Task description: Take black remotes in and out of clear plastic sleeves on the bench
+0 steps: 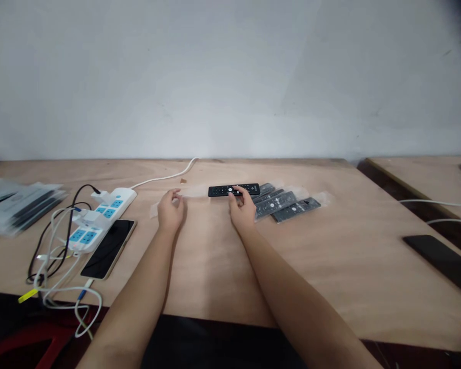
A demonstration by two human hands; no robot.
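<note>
A black remote control (223,191) lies on a wooden table (330,271), apparently out of any wrapping, while several sleeved remotes (275,204) fan out to its right, sealed in clear plastic. With both forearms stretched forward, the right hand (243,210) touches the bare remote with thumb and forefinger, its grip impossible to tell; the left hand (171,211), loosely curled beside clear film (195,191), appears unoccupied.

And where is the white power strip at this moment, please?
In the head view, the power strip lies at left on the table, left of the left hand, close beside a phone.
</note>
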